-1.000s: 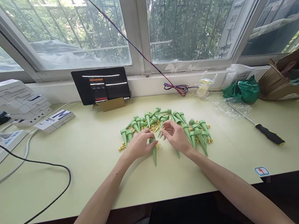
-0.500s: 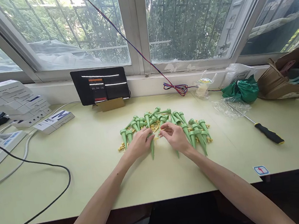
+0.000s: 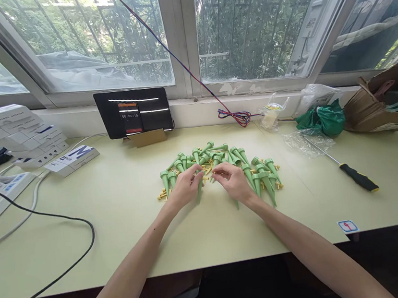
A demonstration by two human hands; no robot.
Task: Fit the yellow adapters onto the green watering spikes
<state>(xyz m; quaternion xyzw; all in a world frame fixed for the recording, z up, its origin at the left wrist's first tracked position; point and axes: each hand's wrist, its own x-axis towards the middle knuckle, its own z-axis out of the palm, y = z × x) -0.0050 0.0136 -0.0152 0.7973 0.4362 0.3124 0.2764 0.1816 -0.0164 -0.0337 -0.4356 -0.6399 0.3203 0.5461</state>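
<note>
My left hand (image 3: 186,187) is closed on a green plastic spike (image 3: 199,193), a cone with its narrow tip pointing down toward the table edge. Across a small gap, my right hand (image 3: 235,181) has thumb and fingertips pinched together; whatever lies between them is too small to make out. Around both hands lie several more green spikes (image 3: 268,190) with ribbed caps, in a loose heap. Small yellow valve-like pieces (image 3: 162,195) are scattered among them, some at the heap's left edge and some between my hands.
A tablet (image 3: 134,113) showing a timer leans on a cardboard stand at the back. White boxes (image 3: 12,135), a power strip (image 3: 5,197) and a black cable (image 3: 66,219) occupy the left. On the right are a screwdriver (image 3: 358,178), a green bag (image 3: 322,119) and a cardboard box (image 3: 368,109).
The spike in my left hand has tilted, its tip shifting slightly left and up. My left hand has turned a little with it; my right hand stays nearly in place.
</note>
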